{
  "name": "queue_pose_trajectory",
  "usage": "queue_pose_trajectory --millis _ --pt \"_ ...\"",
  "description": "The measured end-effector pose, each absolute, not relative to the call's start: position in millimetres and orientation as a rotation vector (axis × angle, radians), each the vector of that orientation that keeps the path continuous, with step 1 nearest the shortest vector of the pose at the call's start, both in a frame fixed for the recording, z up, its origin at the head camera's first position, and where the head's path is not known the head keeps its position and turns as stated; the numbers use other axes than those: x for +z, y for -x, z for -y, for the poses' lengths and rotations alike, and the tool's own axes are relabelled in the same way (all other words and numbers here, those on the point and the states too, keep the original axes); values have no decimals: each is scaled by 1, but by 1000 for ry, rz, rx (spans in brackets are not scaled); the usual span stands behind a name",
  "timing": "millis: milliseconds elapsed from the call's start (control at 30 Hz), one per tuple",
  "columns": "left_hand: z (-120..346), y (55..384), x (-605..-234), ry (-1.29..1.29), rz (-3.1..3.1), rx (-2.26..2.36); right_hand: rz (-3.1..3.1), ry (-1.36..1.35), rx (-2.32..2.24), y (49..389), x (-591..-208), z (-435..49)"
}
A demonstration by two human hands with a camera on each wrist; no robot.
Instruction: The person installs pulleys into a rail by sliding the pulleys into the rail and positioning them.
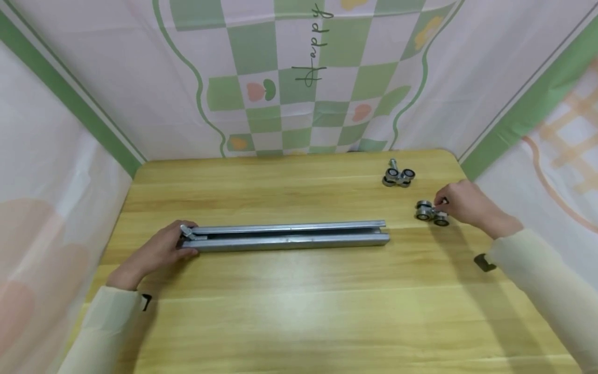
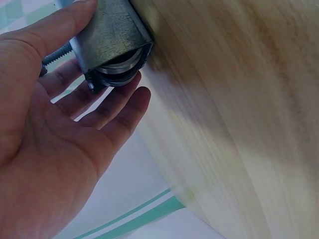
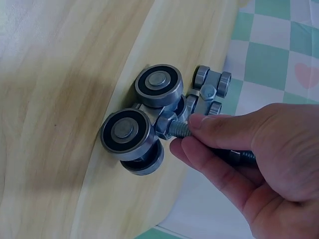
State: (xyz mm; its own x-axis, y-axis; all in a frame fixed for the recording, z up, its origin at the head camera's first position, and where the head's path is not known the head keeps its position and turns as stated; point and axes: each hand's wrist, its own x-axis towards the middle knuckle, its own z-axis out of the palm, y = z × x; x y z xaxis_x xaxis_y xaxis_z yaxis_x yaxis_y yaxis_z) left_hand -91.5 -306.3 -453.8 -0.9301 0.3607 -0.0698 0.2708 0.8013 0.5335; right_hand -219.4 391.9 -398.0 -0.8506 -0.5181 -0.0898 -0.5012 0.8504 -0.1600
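A grey metal track (image 1: pixel 289 244) with a slot along its top lies across the wooden table. My left hand (image 1: pixel 161 248) holds its left end, thumb on the near side and fingers round the far side. In the left wrist view a roller wheel (image 2: pixel 119 70) sits inside the open end of the track, and a threaded bolt (image 2: pixel 57 55) juts from the slot side. At the right, my right hand (image 1: pixel 472 208) pinches the bolt (image 3: pixel 179 129) of a roller trolley (image 3: pixel 124 130) between thumb and fingers. Its paired wheels, with black seals, are close over the wood.
A second roller trolley (image 1: pixel 397 177) stands at the back right with its bolt pointing up and back. Behind the table (image 1: pixel 289 311) hangs a checked green and white cloth (image 1: pixel 299 47), and printed cloth flanks both sides.
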Motion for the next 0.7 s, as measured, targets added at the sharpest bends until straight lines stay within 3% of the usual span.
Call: queue_pose_trajectory --millis 700 --pt "304 90 -453 -482 -2826 796 -2810 936 -226 185 -391 -348"
